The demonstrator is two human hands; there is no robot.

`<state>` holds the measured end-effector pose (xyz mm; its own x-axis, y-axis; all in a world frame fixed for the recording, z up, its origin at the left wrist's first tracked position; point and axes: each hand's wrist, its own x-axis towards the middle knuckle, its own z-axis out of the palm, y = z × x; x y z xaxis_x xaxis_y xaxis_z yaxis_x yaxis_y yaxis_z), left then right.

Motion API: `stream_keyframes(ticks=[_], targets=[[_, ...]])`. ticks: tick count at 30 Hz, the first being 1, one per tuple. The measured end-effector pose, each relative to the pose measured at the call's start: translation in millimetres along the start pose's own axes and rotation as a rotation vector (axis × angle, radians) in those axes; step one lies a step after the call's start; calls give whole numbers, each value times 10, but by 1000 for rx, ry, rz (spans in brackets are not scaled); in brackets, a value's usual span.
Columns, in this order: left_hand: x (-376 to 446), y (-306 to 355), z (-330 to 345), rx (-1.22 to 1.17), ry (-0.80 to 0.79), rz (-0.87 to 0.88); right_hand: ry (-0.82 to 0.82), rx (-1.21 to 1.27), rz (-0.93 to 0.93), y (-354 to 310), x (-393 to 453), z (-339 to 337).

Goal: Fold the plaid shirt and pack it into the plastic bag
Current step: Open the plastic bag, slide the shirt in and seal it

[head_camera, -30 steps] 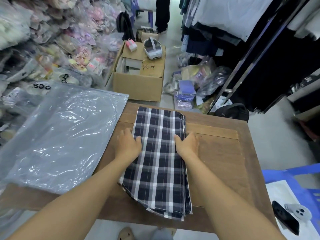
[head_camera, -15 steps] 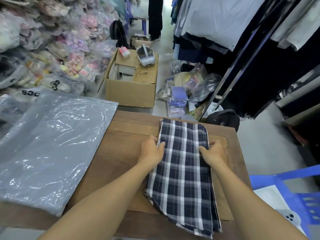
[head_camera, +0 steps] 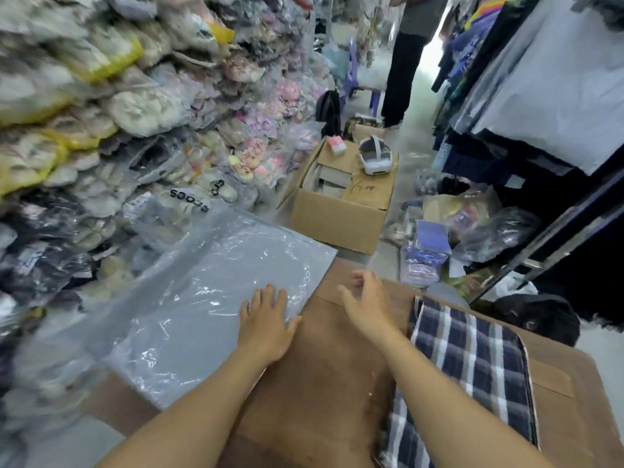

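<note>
The plaid shirt [head_camera: 472, 363], navy with white checks, lies folded into a long strip on the right side of the wooden table [head_camera: 324, 366]. A clear plastic bag [head_camera: 189, 298] is spread flat over the table's left part. My left hand [head_camera: 265, 320] rests flat on the bag's right edge, fingers spread. My right hand [head_camera: 366, 304] hovers open above bare wood between bag and shirt, holding nothing. My right forearm crosses the shirt's left edge.
A cardboard box [head_camera: 341, 211] with a white headset [head_camera: 376, 158] on it stands on the floor beyond the table. Bagged goods are piled along the left wall. Clothes hang on a rack at the right. A person [head_camera: 403, 59] stands in the aisle.
Both hands have left the shirt and moved left toward the plastic bag; the left one now lies on it. The view has swung left, so the shirt sits at the right.
</note>
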<state>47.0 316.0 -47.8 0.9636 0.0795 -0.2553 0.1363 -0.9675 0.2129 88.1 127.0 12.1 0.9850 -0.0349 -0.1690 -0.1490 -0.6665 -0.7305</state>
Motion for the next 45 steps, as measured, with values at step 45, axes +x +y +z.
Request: stream_keyframes(ticks=[45], targets=[[-294,667,-721,-532,-26,-40,-288,758,396,-89,-376,36]])
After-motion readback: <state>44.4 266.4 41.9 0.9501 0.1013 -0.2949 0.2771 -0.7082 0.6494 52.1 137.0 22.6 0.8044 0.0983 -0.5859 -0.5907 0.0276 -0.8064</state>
